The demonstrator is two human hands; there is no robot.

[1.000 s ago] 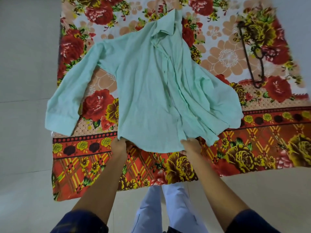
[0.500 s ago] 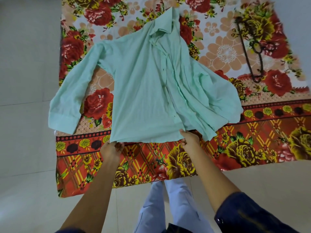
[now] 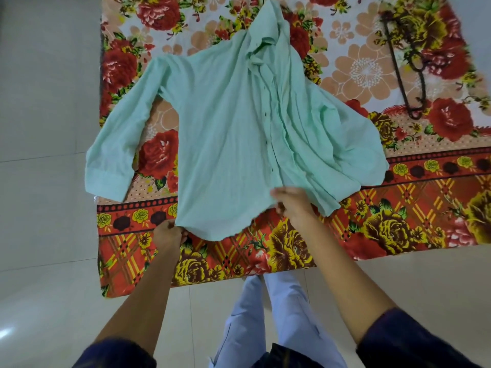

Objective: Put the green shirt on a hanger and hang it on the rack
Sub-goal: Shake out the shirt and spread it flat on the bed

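Soft, even indoor light fills the view, bright without harsh shadows. A small white glare spot sits on the glossy floor tiles [image 3: 8,333] at lower left. Wide-angle distortion bows the floral bedsheet [image 3: 398,235] edges, and the right hand [image 3: 291,201] is slightly motion-blurred.

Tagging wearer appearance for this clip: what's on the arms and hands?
Both forearms are bare. Dark navy sleeves are pushed up near the elbows. No gloves, rings, watch or bracelets show on the left hand or right hand.
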